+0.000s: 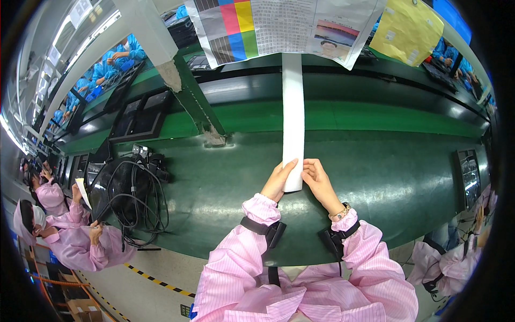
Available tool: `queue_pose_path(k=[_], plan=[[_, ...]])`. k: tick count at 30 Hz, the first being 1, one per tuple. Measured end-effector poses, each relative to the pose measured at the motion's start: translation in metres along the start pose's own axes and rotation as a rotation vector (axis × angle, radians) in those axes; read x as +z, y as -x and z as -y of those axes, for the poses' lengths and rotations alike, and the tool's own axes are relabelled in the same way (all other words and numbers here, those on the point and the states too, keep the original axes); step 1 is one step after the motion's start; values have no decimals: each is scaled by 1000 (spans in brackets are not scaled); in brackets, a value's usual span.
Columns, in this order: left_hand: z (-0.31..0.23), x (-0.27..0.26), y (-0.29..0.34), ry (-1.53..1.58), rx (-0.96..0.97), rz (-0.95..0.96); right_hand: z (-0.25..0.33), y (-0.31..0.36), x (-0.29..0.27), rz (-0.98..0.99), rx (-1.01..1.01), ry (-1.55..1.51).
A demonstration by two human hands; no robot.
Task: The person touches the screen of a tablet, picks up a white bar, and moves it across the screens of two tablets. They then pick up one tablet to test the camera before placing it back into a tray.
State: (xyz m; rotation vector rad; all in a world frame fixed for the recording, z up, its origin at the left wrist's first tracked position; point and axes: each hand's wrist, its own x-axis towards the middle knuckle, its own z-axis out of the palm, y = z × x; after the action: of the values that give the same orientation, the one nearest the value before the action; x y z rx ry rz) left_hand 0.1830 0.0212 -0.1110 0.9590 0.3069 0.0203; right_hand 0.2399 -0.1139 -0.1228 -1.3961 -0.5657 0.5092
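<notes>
We have the left hand (278, 181) clamped on the near end of a long white strip (293, 115), thumb on top. Right hand (320, 185) is at the strip's right edge, fingers curled; we can't tell if it grips. Strip runs away from us over the green bench mat (375, 177), upper part going out of sight behind a printed colour-block sheet (284, 27). Left of it we see a black cable bundle (129, 193); far right, a black tray (468, 177).
</notes>
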Motion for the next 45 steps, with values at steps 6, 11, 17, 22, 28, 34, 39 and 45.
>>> queue_pose_path(k=[6, 11, 17, 22, 28, 34, 39, 45], plan=[[1, 0, -1, 1, 2, 10, -1, 1, -1, 1, 1, 4], [0, 1, 0, -8, 9, 2, 2, 1, 0, -4, 7, -3], [1, -1, -1, -7, 9, 13, 0, 1, -1, -2, 3, -10], [2, -2, -2, -1, -3, 13, 1, 1, 0, -6, 5, 0], [0, 1, 0, 8, 2, 2, 1, 1, 0, -6, 7, -7], [-1, 0, 1, 1, 4, 25, -1, 0, 0, -1, 2, -19], [-1, 1, 1, -18, 17, 14, 1, 1, 0, 1, -5, -18], [0, 1, 1, -17, 9, 14, 0, 1, -1, -1, -6, 2]])
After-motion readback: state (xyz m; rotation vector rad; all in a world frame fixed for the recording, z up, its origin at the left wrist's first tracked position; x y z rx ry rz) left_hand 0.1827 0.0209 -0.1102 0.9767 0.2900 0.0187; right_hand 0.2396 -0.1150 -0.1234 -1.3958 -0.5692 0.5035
